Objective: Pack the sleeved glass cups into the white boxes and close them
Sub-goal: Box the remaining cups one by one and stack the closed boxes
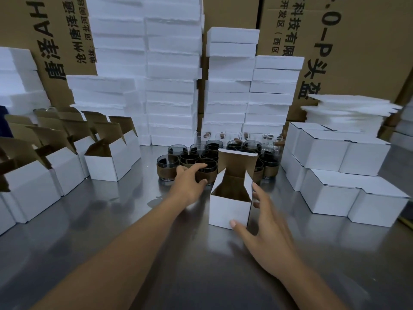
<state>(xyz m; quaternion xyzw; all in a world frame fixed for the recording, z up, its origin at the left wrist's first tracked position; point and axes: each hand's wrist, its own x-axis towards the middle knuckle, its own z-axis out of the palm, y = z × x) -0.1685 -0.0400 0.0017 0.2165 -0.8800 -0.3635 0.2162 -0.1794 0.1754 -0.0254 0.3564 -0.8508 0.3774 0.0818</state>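
Observation:
An open white box (228,209) stands on the steel table in front of me, its brown-lined lid flap raised behind it and nothing visible inside. Behind it sits a cluster of dark glass cups (196,157) with brown sleeves. My left hand (190,180) reaches into the cluster, fingers curled around the nearest sleeved cup (206,174). My right hand (266,233) hovers at the box's right front corner, fingers spread, thumb touching the lower front edge.
Several open white boxes (102,162) with raised flaps line the left side. Closed white boxes (335,175) are stacked at the right. White foam blocks (174,86) tower at the back, before brown cartons (357,41). A pile of thin foam sheets (348,110) sits far right.

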